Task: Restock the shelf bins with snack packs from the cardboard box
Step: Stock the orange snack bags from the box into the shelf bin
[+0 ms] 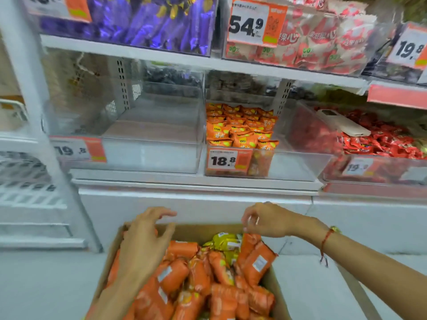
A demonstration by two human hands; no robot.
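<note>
A cardboard box (275, 294) sits low in front of me, full of orange snack packs (203, 280) with a few yellow ones (223, 242) at the back. My left hand (144, 241) hovers over the box's left side with fingers spread and holds nothing. My right hand (263, 219) hangs above the back right of the box, its fingertips pinching the top edge of an upright orange pack (250, 244). On the shelf above, a clear bin (291, 167) holds rows of the same orange packs (240, 128) on its left side. The clear bin to its left (150, 155) has nothing in it.
A bin of red packs (383, 139) with a white phone (342, 123) lying on it stands at the right. Purple packs (147, 21) and red-and-white packs (318, 40) fill the upper shelf. A white shelf upright (30, 93) runs down the left side.
</note>
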